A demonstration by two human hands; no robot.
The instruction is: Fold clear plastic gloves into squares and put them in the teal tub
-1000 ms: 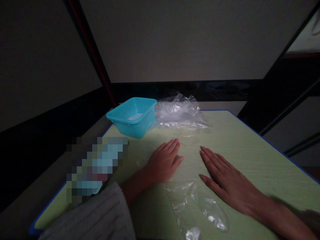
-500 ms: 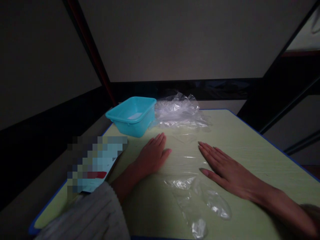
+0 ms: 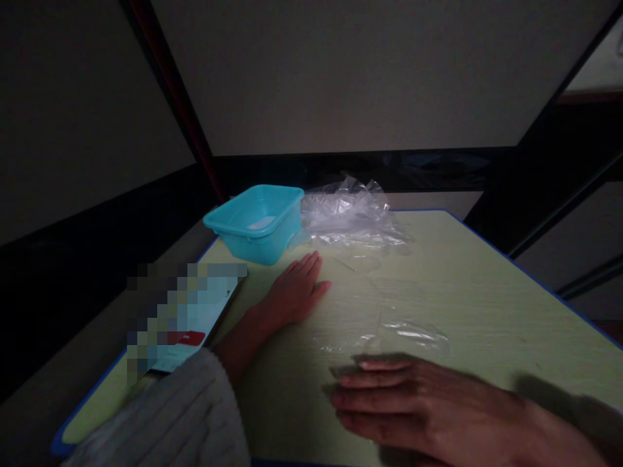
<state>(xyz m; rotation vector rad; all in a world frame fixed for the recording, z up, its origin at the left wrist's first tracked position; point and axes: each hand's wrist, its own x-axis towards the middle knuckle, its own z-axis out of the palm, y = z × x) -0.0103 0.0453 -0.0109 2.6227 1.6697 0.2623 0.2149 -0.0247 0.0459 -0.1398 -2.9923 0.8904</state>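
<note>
A thin clear plastic piece (image 3: pixel 413 332) lies spread over the middle of the table, and its outline is faint. My left hand (image 3: pixel 294 292) rests flat at its left side, fingers extended and holding nothing. Nearer the front edge, my right hand (image 3: pixel 413 402) is stretched out palm down over the lower part of the plastic, with nothing seen in it. Its thumb is hidden, and whether it touches the plastic I cannot tell. Behind them sits a crumpled pile of clear plastic (image 3: pixel 348 214).
A turquoise basket (image 3: pixel 265 250) with a white paper inside stands at the back left of the pale table (image 3: pixel 487 292). A device with a partly blurred, lit screen (image 3: pixel 195 324) lies left of my left forearm. Panelled walls border the far side.
My right hand has moved toward me and left, from beside the plastic to over its lower part. The plastic's lower end looks flatter and is partly covered. My left hand has barely moved.
</note>
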